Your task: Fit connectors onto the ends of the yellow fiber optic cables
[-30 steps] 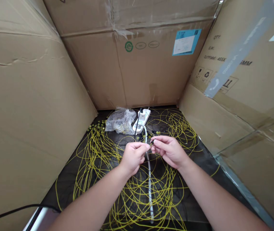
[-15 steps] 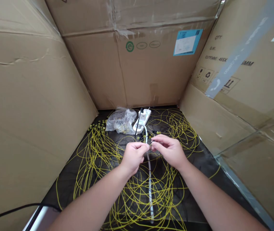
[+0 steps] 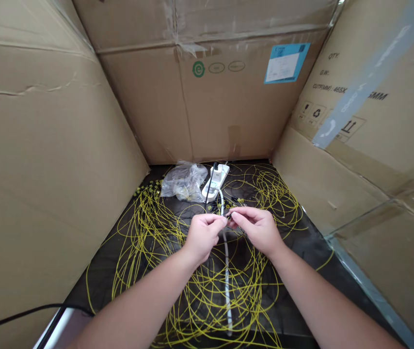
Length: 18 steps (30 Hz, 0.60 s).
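Observation:
My left hand (image 3: 203, 236) and my right hand (image 3: 257, 230) meet fingertip to fingertip above the tangle of thin yellow cables (image 3: 225, 286). Thumb and forefinger of each are pinched together. Between them shows a small black piece (image 3: 229, 215), most of it covered by the fingers of my right hand. Whatever my left fingertips pinch is too small to make out. A white power cord (image 3: 226, 271) runs beneath both hands to a white power strip (image 3: 214, 183), which has a black plug and cable in it. Dark and yellow cable ends (image 3: 218, 206) lie just behind my hands.
Tall cardboard walls enclose the dark work surface at the left (image 3: 54, 145), back (image 3: 221, 121) and right (image 3: 323, 179). Left of the power strip lies a crumpled clear plastic bag (image 3: 184, 182). More yellow cable coils (image 3: 276, 194) are at the right, and a black cable (image 3: 28, 311) crosses the lower left.
My right fingers have closed in on the left fingertips, and the small black piece between them shows more clearly. The view has shifted slightly; the cables lie as before.

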Each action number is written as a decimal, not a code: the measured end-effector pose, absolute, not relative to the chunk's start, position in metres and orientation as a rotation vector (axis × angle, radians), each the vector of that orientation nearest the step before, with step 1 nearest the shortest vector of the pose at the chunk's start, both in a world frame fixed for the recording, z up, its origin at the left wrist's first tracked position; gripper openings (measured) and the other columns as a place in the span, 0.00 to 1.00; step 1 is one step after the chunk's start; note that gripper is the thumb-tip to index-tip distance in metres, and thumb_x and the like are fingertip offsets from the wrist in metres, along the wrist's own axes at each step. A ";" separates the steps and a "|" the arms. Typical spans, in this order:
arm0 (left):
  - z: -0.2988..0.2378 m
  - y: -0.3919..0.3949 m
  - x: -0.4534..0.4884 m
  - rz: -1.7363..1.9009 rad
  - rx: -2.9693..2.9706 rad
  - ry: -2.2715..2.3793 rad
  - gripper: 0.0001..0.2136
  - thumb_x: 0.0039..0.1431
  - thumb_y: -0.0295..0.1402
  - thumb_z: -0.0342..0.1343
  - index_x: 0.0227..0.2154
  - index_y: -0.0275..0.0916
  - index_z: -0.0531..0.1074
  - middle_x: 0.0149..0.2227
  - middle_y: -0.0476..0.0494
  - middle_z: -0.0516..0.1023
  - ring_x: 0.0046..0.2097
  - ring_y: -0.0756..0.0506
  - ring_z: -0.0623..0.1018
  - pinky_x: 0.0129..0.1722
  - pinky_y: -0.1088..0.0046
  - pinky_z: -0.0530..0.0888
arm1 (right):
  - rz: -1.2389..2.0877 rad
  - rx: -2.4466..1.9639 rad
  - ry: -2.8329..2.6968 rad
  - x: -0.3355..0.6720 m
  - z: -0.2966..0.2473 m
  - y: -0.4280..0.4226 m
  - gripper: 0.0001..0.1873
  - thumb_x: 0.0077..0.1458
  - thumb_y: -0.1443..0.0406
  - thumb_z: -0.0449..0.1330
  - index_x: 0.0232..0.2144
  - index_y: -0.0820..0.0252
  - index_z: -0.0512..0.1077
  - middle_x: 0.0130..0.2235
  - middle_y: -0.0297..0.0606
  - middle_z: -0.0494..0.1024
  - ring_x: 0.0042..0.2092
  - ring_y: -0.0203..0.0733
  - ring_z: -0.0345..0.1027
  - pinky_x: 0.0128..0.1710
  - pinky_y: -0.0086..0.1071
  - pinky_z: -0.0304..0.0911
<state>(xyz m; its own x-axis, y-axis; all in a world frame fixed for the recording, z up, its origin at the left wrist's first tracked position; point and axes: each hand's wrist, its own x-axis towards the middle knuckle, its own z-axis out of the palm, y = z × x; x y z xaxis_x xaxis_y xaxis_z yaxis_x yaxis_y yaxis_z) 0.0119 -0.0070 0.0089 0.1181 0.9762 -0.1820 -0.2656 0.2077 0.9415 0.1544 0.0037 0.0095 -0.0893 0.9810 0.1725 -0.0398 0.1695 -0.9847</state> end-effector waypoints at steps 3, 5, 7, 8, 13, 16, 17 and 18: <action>0.006 -0.007 0.012 1.121 0.914 1.034 0.10 0.44 0.35 0.61 0.22 0.31 0.74 0.13 0.57 0.56 0.15 0.59 0.50 0.14 0.80 0.46 | 1.149 -1.021 -1.316 0.154 0.010 0.003 0.10 0.45 0.60 0.63 0.30 0.60 0.76 0.25 0.37 0.78 0.26 0.40 0.73 0.29 0.34 0.72; 0.006 -0.007 0.012 1.113 0.919 1.036 0.10 0.45 0.36 0.60 0.23 0.32 0.74 0.13 0.57 0.55 0.15 0.59 0.50 0.13 0.80 0.45 | 1.146 -1.028 -1.294 0.153 0.010 0.003 0.10 0.44 0.60 0.64 0.30 0.60 0.76 0.25 0.38 0.78 0.26 0.40 0.73 0.29 0.34 0.72; 0.006 -0.007 0.012 1.104 0.915 1.039 0.10 0.46 0.36 0.60 0.24 0.32 0.74 0.13 0.57 0.55 0.15 0.59 0.50 0.13 0.80 0.45 | 1.150 -1.036 -1.270 0.152 0.011 0.003 0.11 0.43 0.60 0.64 0.30 0.61 0.75 0.26 0.38 0.78 0.26 0.40 0.73 0.30 0.35 0.72; 0.007 -0.007 0.012 1.099 0.908 1.037 0.10 0.46 0.36 0.60 0.24 0.32 0.74 0.13 0.58 0.54 0.15 0.59 0.50 0.13 0.81 0.45 | 1.157 -1.038 -1.260 0.151 0.011 0.003 0.11 0.43 0.60 0.64 0.30 0.61 0.75 0.26 0.38 0.78 0.26 0.40 0.73 0.30 0.35 0.72; 0.010 -0.006 0.012 1.090 0.852 1.003 0.08 0.46 0.35 0.59 0.22 0.33 0.71 0.14 0.57 0.57 0.15 0.60 0.52 0.13 0.82 0.46 | 1.177 -1.031 -1.243 0.151 0.011 0.003 0.12 0.43 0.61 0.65 0.30 0.62 0.74 0.27 0.38 0.78 0.26 0.40 0.73 0.31 0.35 0.72; 0.010 -0.006 0.012 1.104 0.865 1.024 0.08 0.45 0.33 0.59 0.20 0.33 0.71 0.14 0.56 0.59 0.14 0.59 0.54 0.13 0.82 0.48 | 1.189 -1.016 -1.254 0.152 0.010 0.003 0.12 0.42 0.61 0.65 0.30 0.61 0.74 0.26 0.37 0.77 0.26 0.39 0.73 0.31 0.34 0.72; 0.010 -0.007 0.012 1.109 0.875 1.031 0.08 0.45 0.33 0.59 0.20 0.33 0.71 0.13 0.56 0.59 0.14 0.59 0.54 0.13 0.82 0.48 | 1.202 -1.010 -1.249 0.152 0.010 0.003 0.12 0.41 0.61 0.66 0.30 0.61 0.74 0.26 0.37 0.77 0.26 0.39 0.72 0.30 0.34 0.72; 0.009 -0.007 0.012 1.113 0.885 1.035 0.08 0.45 0.33 0.59 0.20 0.33 0.71 0.13 0.56 0.59 0.14 0.59 0.54 0.13 0.81 0.48 | 1.218 -1.004 -1.243 0.152 0.010 0.003 0.12 0.41 0.61 0.66 0.30 0.61 0.74 0.26 0.37 0.77 0.26 0.39 0.72 0.30 0.34 0.71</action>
<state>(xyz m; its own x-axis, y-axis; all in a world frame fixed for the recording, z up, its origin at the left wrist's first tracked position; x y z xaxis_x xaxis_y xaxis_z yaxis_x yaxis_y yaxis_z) 0.0121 -0.0069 0.0095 0.1137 0.9731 -0.2002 -0.2708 0.2242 0.9362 0.1521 0.0032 0.0099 -0.0682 0.9893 0.1290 -0.1088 0.1212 -0.9866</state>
